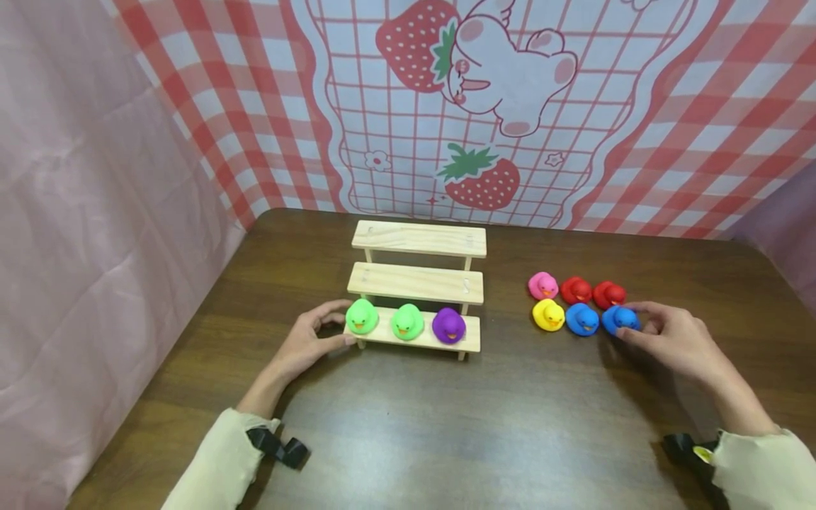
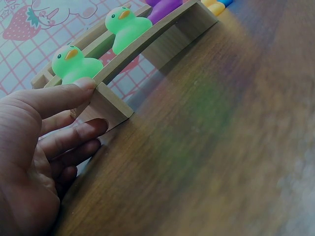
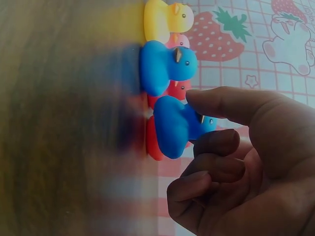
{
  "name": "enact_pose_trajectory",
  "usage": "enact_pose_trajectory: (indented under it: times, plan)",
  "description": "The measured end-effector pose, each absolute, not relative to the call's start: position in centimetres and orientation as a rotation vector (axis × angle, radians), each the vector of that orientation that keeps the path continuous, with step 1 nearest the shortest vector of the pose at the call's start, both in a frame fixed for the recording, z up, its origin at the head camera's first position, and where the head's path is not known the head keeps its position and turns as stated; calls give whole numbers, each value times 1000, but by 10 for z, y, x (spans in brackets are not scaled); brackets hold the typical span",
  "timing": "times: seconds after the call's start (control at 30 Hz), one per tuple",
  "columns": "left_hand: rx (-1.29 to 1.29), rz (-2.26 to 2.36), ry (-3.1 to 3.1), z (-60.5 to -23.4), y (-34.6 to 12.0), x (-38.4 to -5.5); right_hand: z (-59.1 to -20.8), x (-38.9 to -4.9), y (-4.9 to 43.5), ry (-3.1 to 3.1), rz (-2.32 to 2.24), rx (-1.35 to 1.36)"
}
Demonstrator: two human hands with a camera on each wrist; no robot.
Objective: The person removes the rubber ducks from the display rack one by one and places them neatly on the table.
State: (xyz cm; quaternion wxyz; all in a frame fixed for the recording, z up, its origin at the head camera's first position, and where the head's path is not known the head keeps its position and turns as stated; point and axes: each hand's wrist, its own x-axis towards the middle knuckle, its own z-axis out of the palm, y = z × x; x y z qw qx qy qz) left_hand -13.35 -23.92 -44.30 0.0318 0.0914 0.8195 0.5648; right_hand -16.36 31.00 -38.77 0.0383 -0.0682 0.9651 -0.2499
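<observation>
Blue duck (image 1: 617, 320) is pinched by right fingers (image 1: 650, 309) at a brown tabletop (image 1: 395, 425); left fingers (image 2: 74, 139) hold wooden stand (image 1: 414, 282); strawberry-print cloth (image 1: 472, 127) hangs behind, pink curtain (image 1: 95, 212) left.

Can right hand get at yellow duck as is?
Probably, yes: nothing blocks the yellow duck from the front, though the right hand pinches a blue duck and another blue duck sits in between.

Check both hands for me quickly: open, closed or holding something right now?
Left hand: closed, gripping the left end of the lowest wooden shelf.
Right hand: closed, pinching the rightmost blue duck.
</observation>
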Motion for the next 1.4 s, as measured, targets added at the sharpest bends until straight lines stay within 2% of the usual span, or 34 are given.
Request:
enact_pose_trajectory:
  times: [0.87,1.4]
  plan:
    - [321,1743,2547,-440,-239,-134,-393,-167,311,2917,-755,-224]
    - [307,1753,2527,-440,-238,-132,-373,-158,300,2986,-829,-257]
